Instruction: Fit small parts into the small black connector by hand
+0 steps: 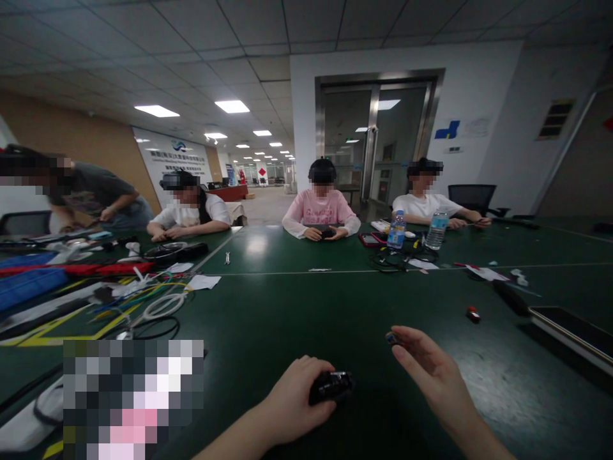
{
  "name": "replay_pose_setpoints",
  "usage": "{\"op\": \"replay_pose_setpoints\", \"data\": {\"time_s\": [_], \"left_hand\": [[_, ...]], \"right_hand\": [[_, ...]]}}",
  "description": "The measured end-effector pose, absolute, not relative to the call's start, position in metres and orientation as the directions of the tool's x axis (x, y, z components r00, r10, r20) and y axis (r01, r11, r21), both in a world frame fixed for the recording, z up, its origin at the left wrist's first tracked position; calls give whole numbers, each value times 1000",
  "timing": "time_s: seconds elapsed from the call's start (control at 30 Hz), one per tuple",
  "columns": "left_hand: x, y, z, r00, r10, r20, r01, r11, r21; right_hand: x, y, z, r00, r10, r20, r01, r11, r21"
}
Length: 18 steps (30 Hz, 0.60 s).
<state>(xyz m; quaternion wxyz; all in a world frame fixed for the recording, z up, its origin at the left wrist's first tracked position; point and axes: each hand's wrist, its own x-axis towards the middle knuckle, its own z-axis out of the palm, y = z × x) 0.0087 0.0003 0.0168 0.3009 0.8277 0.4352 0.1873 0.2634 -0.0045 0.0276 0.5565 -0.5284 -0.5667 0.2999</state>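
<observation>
Low in the middle of the head view, my left hand [302, 397] wraps round a black, glossy, rounded object that looks like a computer mouse [335, 386], on or just over the green table. Its underside and left part are hidden by my palm and fingers. To the right, my right hand [433, 370] is raised a little above the table. Between its thumb and fingertips it pinches a small dark piece [391, 338] with a bluish, shiny face, too small to name. The two hands are apart, and so are the things in them.
A small red and black item [473, 314] lies beyond my right hand, near a flat dark-topped device [575, 329]. Cables [165, 306], papers and blue trays [31, 287] crowd the left. Two bottles [396, 230] stand across the green table [268, 306], where several people sit or stand.
</observation>
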Motion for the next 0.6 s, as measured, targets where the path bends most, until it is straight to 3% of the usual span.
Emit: {"op": "replay_pose_setpoints", "data": {"time_s": [0.6], "left_hand": [[9, 0, 21, 568, 820, 64, 593, -462, 660]], "right_hand": [[256, -8, 23, 39, 957, 288, 335, 259, -906]]}}
